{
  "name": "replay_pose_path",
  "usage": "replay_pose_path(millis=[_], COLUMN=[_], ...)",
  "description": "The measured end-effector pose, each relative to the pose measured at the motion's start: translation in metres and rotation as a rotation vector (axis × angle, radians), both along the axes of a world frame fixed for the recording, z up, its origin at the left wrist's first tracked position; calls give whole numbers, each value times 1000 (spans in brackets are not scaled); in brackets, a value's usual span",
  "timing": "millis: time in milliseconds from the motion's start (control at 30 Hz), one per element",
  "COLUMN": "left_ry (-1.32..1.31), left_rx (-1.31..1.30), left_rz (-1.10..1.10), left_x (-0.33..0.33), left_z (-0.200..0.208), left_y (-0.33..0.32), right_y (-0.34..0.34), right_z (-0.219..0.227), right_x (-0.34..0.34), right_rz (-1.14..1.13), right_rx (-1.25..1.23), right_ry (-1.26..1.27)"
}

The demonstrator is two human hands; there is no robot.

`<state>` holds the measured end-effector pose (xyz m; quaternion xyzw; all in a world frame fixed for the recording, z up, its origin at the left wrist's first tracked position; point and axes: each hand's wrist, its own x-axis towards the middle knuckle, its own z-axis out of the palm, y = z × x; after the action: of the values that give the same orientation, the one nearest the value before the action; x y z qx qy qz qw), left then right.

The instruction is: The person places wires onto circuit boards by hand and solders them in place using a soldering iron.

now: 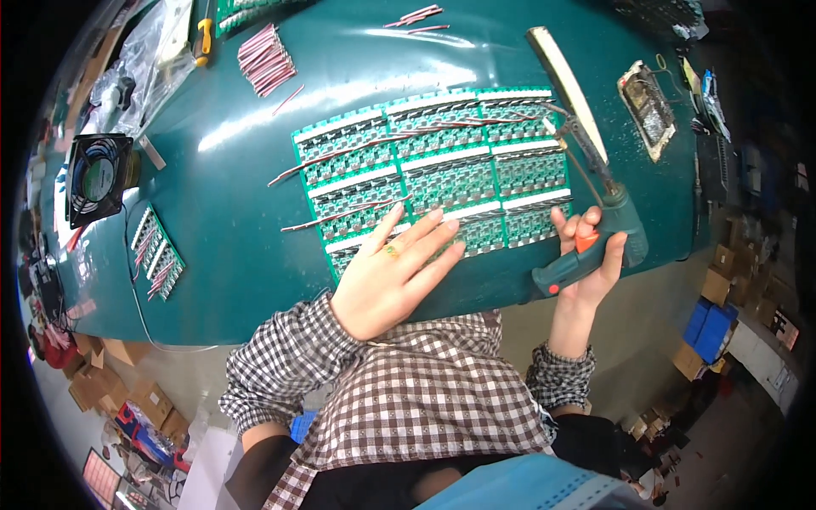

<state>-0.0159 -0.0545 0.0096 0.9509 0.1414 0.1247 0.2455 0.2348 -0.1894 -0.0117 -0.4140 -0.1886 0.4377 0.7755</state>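
Note:
A panel of green circuit boards (446, 180) lies on the table in front of me, crossed by white strips and rows of small parts. My left hand (382, 276) rests open on its near left part, fingers spread, with a ring on one of them. Thin red-and-black wires (336, 153) lie over the boards in two rows, their ends sticking out to the left. In my right hand (599, 276) is a green soldering gun (625, 228) with an orange trigger. Its tip reaches up-left to the boards' upper right edge, near the wire ends; contact is too small to tell.
A bundle of wires (265, 61) lies at the far left, near a yellow-handled screwdriver (202, 42). A black fan (98, 178) and a small wired board (157, 252) are on the left. A pale bar (568, 85) and a soiled metal tray (648, 110) lie right.

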Motion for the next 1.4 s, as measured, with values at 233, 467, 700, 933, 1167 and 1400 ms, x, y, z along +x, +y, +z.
replay_pose_path(millis=[233, 467, 700, 933, 1167, 1400], left_ry=[-621, -766, -904, -882, -872, -334], left_rx=[-1354, -1795, -1929, -1961, -2008, -138], left_rz=[479, 607, 606, 631, 588, 793], left_x=[41, 61, 61, 58, 48, -25], left_z=[42, 38, 32, 26, 20, 12], left_y=[-1, -1, -5, 1, 9, 114], right_y=[-11, -24, -25, -20, -13, -11], right_z=[33, 30, 27, 31, 33, 36], right_x=[-31, -53, -61, -69, -65, -34], right_rz=[21, 54, 17, 11, -5, 29], right_rx=[-98, -136, -110, -154, -191, -183], right_ry=[-30, -137, -141, -211, -225, -274])
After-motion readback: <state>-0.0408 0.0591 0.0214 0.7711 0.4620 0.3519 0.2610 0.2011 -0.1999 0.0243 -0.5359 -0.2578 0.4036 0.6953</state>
